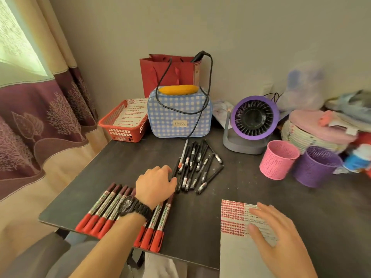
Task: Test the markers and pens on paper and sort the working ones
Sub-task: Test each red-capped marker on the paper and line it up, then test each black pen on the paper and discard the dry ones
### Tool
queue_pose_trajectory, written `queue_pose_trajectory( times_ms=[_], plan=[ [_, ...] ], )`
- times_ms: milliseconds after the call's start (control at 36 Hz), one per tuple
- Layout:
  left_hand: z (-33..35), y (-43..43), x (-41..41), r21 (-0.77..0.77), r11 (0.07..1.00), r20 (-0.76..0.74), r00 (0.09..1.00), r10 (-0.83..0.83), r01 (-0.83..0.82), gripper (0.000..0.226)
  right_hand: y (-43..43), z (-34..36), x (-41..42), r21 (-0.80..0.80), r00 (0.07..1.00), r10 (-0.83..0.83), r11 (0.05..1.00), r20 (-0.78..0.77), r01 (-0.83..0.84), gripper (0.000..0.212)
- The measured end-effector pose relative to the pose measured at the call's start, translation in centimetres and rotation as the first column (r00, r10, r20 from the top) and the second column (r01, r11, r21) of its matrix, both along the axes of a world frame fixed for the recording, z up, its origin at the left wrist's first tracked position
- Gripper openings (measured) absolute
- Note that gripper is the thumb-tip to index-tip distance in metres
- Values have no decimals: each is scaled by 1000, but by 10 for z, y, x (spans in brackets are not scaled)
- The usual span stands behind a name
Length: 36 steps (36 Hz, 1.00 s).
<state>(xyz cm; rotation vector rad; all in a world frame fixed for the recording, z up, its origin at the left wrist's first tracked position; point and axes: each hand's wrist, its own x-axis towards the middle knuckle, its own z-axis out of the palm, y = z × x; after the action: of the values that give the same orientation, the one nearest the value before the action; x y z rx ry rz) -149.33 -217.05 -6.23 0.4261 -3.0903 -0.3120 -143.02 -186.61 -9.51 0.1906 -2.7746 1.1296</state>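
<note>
Thin black plastic pens (195,167) look light, hard, roll easily; I'd pinch one mid-barrel. My left hand (155,184) fingers touch them loosely; right hand (281,239) lies open on paper (234,217).

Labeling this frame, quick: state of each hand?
Left hand: open, palm down, fingers touching the black pens, gripping nothing.
Right hand: open, flat on the test paper, holding nothing.
</note>
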Motion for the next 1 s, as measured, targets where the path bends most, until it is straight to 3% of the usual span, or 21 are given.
queue_pose_trajectory(
  times_ms=[139, 250, 306, 639, 722, 806, 917, 1000],
  plan=[
    [-3, 5, -18, -55, 996, 66, 995, 76, -72, 31, 34, -20, 1, 160, 996, -87, 984, 25, 82, 44],
    [-11, 2, -24, -53, 991, 42, 991, 125, -123, 23, 46, -35, 5, 247, 995, -55, 966, -82, 74, 35],
    [-13, -2, -26, -53, 988, 37, 988, 148, -146, 22, 47, -37, 7, 258, 995, -51, 964, -84, 71, 43],
    [-16, -30, -23, 0, 979, 11, 979, 203, -203, 24, 49, -41, 5, 285, 998, -57, 957, -4, 56, 39],
    [-16, -31, -17, 116, 975, -82, 976, 201, -191, 18, 49, -43, 5, 258, 997, -80, 963, -15, 81, 35],
    [-12, -20, -5, 347, 934, -218, 961, 171, -88, 11, 50, -44, 2, 243, 996, -87, 965, -37, 93, 40],
    [-3, 20, 25, 650, 747, -343, 931, 126, 138, 14, 50, -43, 1, 250, 995, -81, 964, -53, 92, 46],
    [-4, 55, 54, 746, 616, -369, 927, 67, 252, 13, 48, -39, 1, 252, 995, -83, 963, -49, 93, 48]
  ],
)
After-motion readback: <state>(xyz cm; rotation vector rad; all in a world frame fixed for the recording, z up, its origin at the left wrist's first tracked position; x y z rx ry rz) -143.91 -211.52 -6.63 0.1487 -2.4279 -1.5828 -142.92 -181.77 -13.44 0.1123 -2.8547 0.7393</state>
